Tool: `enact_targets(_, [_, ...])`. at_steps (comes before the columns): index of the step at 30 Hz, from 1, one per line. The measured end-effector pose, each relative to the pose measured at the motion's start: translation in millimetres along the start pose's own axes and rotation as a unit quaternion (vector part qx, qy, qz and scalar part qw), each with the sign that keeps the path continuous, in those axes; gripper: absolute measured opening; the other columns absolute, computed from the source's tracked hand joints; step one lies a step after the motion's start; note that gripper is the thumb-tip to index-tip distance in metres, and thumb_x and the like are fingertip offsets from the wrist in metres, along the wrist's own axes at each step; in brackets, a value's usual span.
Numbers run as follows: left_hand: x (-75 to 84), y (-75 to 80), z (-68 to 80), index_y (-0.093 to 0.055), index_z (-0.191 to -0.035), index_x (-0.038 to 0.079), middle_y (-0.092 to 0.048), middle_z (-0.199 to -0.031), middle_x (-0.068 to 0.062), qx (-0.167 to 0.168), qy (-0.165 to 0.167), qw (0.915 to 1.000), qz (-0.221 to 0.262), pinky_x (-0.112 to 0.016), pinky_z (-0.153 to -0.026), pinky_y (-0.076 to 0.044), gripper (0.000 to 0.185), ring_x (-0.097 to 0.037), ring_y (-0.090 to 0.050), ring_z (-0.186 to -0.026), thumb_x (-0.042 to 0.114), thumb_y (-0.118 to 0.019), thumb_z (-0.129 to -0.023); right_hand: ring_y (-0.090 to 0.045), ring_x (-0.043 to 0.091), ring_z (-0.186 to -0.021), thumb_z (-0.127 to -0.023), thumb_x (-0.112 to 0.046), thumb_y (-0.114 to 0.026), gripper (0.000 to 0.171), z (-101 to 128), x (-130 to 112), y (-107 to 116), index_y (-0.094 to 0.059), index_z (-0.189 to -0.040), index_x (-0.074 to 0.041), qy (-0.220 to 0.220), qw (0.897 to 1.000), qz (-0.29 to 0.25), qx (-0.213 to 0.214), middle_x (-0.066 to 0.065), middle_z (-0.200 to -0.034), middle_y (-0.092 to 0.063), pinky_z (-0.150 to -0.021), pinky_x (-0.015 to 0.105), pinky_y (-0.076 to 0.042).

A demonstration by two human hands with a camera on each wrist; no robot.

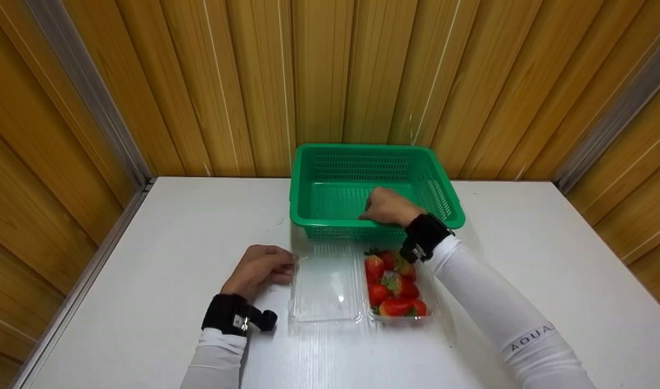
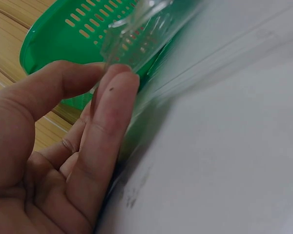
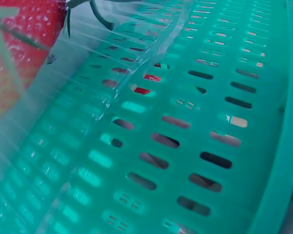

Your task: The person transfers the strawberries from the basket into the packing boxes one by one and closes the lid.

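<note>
In the head view, my left hand [image 1: 262,267] is at the left edge of a clear plastic lid [image 1: 327,289], lying opened out flat. In the left wrist view, its thumb and fingers pinch the lid's thin edge [image 2: 112,46]. Joined to the lid's right is a clear box holding several red strawberries [image 1: 397,308] with green leaves. My right hand [image 1: 389,206] reaches over the front rim of a green basket [image 1: 454,213], fingers bent down inside. The basket wall [image 3: 263,161] hides those fingers in the right wrist view; red shows through some slots. I cannot tell what they hold.
The basket stands behind the plastic box, near the back wall [image 1: 319,81] of ribbed wood-look panels. Similar panels rise at both sides. Everything rests on a white table [image 1: 146,324]. Dark camera straps [image 1: 427,236] circle both wrists over white sleeves.
</note>
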State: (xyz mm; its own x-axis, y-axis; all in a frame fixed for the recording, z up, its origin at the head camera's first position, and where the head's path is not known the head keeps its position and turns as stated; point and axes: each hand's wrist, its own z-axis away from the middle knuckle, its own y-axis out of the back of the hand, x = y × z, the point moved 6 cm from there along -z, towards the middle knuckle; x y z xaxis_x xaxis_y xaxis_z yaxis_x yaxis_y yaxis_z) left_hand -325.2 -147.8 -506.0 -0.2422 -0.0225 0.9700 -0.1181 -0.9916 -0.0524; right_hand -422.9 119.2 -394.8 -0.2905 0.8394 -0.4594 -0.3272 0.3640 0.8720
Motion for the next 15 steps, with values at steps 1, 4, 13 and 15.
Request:
enact_targets(1, [0.0,0.5,0.1,-0.074,-0.104,-0.008,-0.072,-0.088,-0.016,0.001,0.001,1.0,-0.002,-0.029,-0.069,-0.065,0.019,-0.017,-0.072,-0.07,0.007,-0.078,-0.092,-0.042,0.012,-0.059,-0.097,-0.02,-0.078,0.03,-1.0,-0.1,-0.6,-0.068,-0.071,-0.009,-0.003,1.0,-0.001,-0.003,-0.006,-0.066,-0.049,-0.054,0.025,-0.036])
enact_targets(4, [-0.1,1.0,0.2,-0.074,-0.105,-0.009,-0.072,-0.09,-0.016,0.0,0.002,1.0,0.002,-0.029,-0.069,-0.065,0.02,-0.018,-0.072,-0.071,0.006,-0.078,-0.092,-0.037,0.011,-0.057,-0.097,-0.021,-0.078,0.04,-3.0,-0.3,-2.2,-0.055,-0.065,-0.016,-0.017,1.0,-0.003,-0.011,-0.007,-0.063,-0.039,-0.052,0.025,-0.031])
enact_targets(13, [0.4,1.6,0.8,-0.073,-0.104,-0.009,-0.073,-0.091,-0.018,0.007,0.004,0.9999,0.014,-0.03,-0.069,-0.065,0.018,-0.019,-0.072,-0.073,0.003,-0.076,-0.092,-0.03,0.009,-0.052,-0.098,-0.022,-0.078,0.052,-7.2,-4.0,-4.2,-0.041,-0.061,-0.02,-0.023,1.0,-0.004,-0.02,-0.007,-0.06,-0.029,-0.049,0.025,-0.025])
enact_targets(15, [0.5,1.4,1.0,-0.073,-0.104,-0.009,-0.073,-0.091,-0.017,0.007,0.005,0.9999,0.011,-0.03,-0.07,-0.065,0.018,-0.019,-0.072,-0.073,0.004,-0.077,-0.092,-0.03,0.009,-0.052,-0.098,-0.023,-0.078,0.053,-7.8,-4.6,-4.6,-0.041,-0.061,-0.02,-0.026,0.999,-0.003,-0.022,-0.007,-0.06,-0.028,-0.049,0.026,-0.025])
